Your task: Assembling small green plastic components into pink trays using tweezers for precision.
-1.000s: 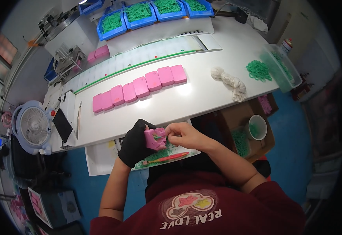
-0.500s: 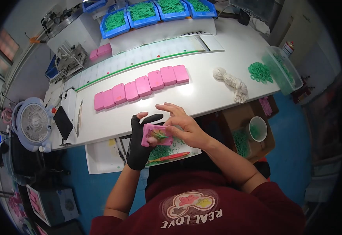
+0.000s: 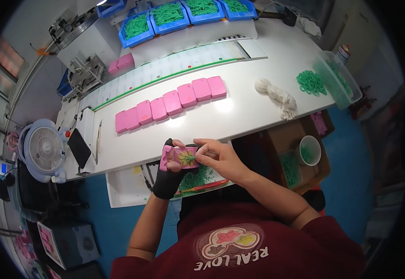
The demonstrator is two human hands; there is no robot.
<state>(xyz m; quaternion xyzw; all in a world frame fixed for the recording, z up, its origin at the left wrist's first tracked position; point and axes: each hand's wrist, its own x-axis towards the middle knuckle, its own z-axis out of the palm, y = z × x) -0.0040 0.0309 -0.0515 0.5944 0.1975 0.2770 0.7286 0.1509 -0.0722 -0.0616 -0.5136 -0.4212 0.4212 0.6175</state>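
Observation:
My left hand [image 3: 167, 179], in a black glove with some bare fingertips, is closed around a pink mould [image 3: 166, 157] above the drawer. The mould's inner face is turned up, showing a yellow and green leaf-like pattern. Against that face lies a thin green piece [image 3: 189, 158]. Thumb and forefinger of my bare right hand [image 3: 218, 159] pinch the green piece at the mould's right edge. Beyond my hands, several pink blocks [image 3: 173, 103] stand in a slanting row on the white table [image 3: 239, 109].
Below my hands, an open drawer [image 3: 126, 188] holds green bits and a red-orange tool [image 3: 205, 186]. Blue bins [image 3: 171, 25] of green pieces line the back. A cloth bundle [image 3: 277, 97], green rings [image 3: 310, 83] and a clear tub [image 3: 337, 79] sit right; a fan [image 3: 44, 148] stands left.
The mould has turned so its patterned face shows more fully. My right hand's raised fingers have come down and curled in, pinching at the green piece.

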